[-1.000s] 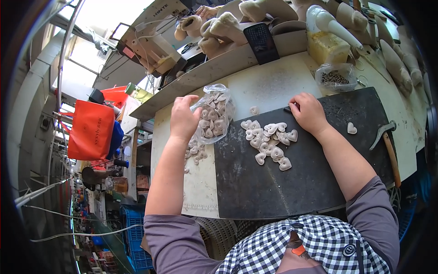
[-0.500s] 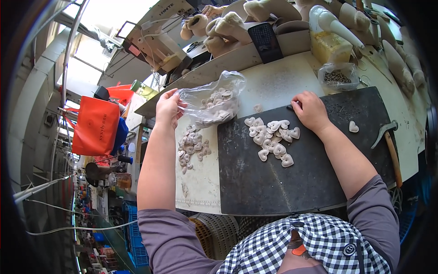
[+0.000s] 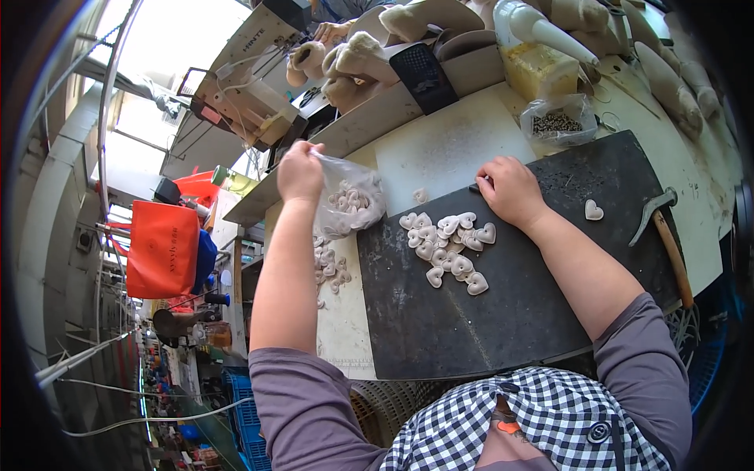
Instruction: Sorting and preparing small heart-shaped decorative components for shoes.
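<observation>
My left hand [image 3: 301, 174] is closed on the gathered top of a clear plastic bag [image 3: 346, 169] that holds several pale heart-shaped pieces. The bag hangs over the left edge of a black mat [image 3: 534, 294]. A loose pile of padded hearts [image 3: 450, 250] lies on the mat between my arms. My right hand [image 3: 510, 191] rests curled at the mat's far edge; the end of a small dark object pokes out by its fingers, the remainder hidden. More small pale pieces [image 3: 333, 272] are scattered on the table beside my left forearm. One single heart [image 3: 594, 209] lies at the right.
A hammer [image 3: 666, 239] with a wooden handle lies at the mat's right edge. Beyond my right hand sit a bag of small metal parts [image 3: 559, 125] and a yellowish block [image 3: 542, 72]. A phone [image 3: 424, 77] leans at the back, near plush pieces. A sewing machine [image 3: 247, 98] stands far left.
My left hand has risen and closed more tightly on the bag's top, so the bag now hangs narrower. My right hand keeps its place on the mat. The whole view has shifted slightly.
</observation>
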`<state>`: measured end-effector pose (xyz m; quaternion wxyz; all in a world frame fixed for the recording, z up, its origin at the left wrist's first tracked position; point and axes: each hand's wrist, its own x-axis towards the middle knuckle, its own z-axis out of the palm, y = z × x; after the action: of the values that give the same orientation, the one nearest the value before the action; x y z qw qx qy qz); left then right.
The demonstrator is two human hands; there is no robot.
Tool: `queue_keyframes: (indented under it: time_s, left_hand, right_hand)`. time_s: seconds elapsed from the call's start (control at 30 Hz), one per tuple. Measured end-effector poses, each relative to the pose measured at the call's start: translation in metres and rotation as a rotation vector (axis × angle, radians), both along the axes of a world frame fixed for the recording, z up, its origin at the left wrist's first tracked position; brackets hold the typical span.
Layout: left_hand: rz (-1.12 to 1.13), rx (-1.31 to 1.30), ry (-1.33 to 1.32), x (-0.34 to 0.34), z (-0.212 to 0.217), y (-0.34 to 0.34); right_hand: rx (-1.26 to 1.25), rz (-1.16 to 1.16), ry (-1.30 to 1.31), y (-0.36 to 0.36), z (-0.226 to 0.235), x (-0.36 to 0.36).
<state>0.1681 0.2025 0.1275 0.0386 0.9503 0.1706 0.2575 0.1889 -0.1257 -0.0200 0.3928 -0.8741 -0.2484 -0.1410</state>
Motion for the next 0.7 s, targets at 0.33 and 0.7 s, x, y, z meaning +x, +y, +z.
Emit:
queue_keyframes:
  time_s: [0.33,0.7]
  left_hand:
    - [-0.104,-0.484,-0.261,0.007,0.069,0.081]
    - [-0.014,-0.547,-0.14,-0.009,-0.022,0.071]
  right_hand:
    - [0.019,-0.021,-0.008,-0.001,-0.004,0.002]
    - [0.024,0.0,-0.016,0.001,-0.001,0.0]
